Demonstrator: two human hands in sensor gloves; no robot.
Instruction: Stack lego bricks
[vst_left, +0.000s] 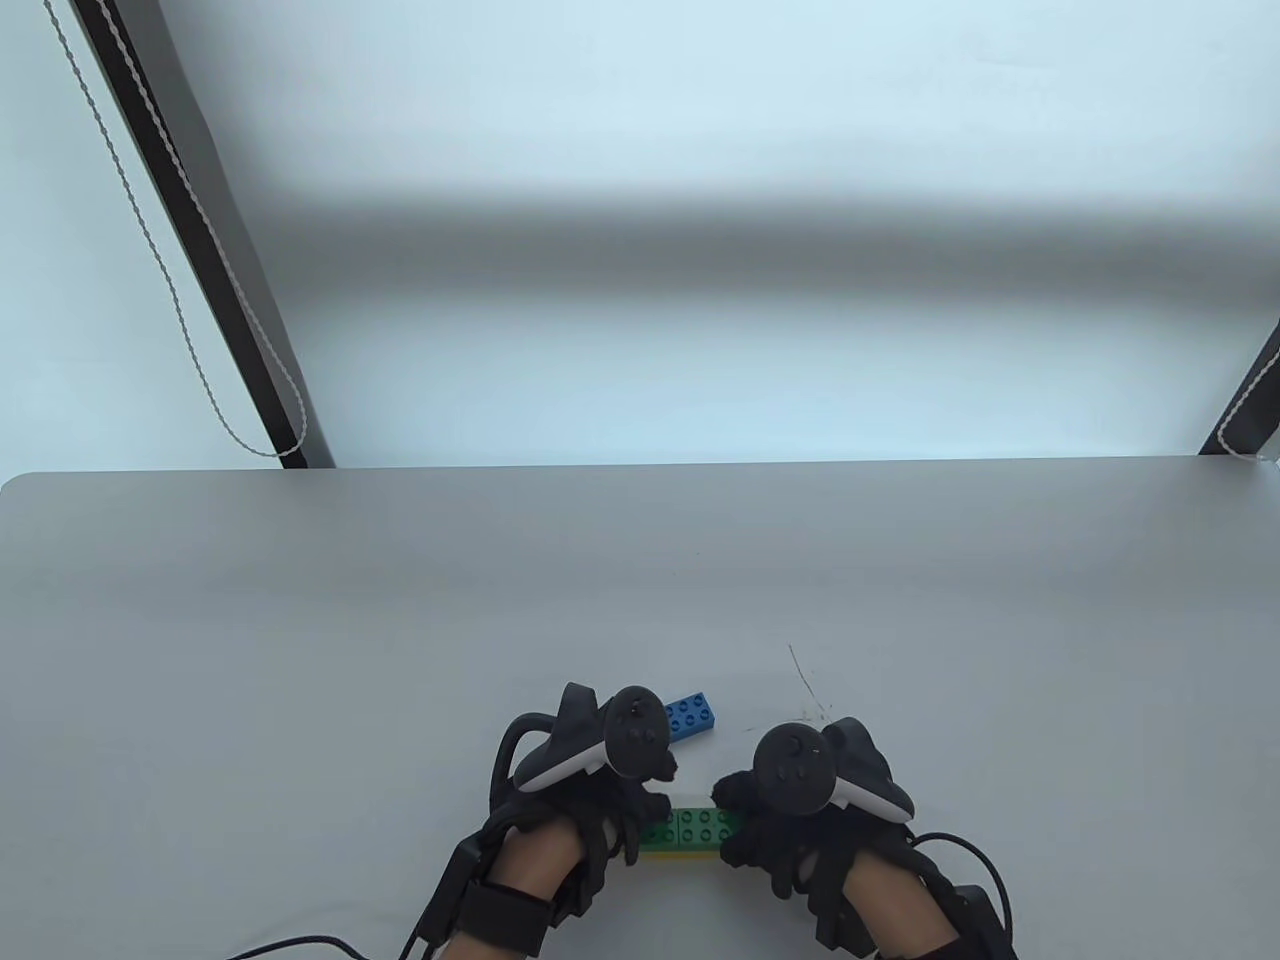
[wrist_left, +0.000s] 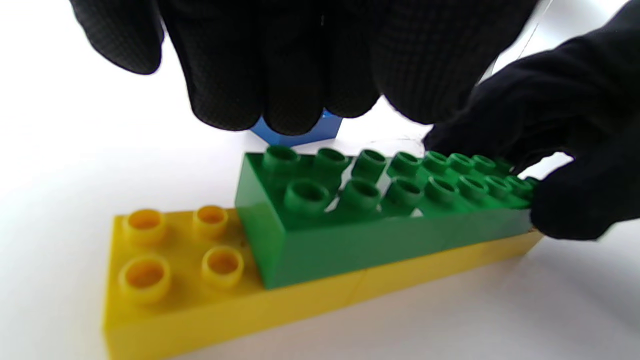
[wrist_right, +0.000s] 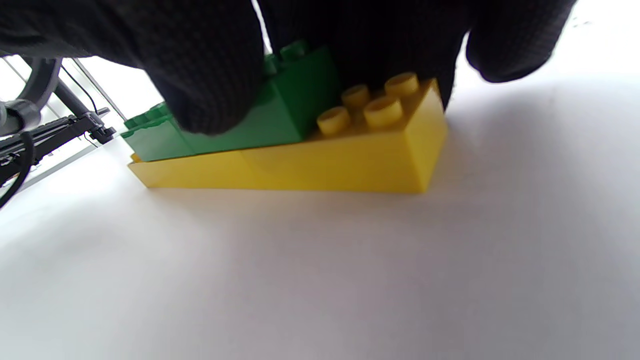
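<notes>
A long green brick layer (vst_left: 700, 826) sits on a yellow brick layer (vst_left: 680, 853) near the table's front edge. In the left wrist view the green layer (wrist_left: 380, 230) leaves four yellow studs (wrist_left: 200, 280) bare at the near end. My right hand (vst_left: 730, 800) pinches the green layer's right end; its fingers (wrist_right: 210, 75) press on the green (wrist_right: 280, 115) above the yellow (wrist_right: 325, 160). My left hand (vst_left: 655, 800) is at the stack's left end; its fingers (wrist_left: 280, 75) hang just above the green studs without gripping. A blue brick (vst_left: 690, 714) lies just behind the stack.
The grey table (vst_left: 300, 650) reaches to a far edge with a bright window behind. A black frame post with a bead cord (vst_left: 230, 300) stands at the back left, another post (vst_left: 1245, 410) at the back right. A thin scratch or thread (vst_left: 805, 685) lies right of the blue brick.
</notes>
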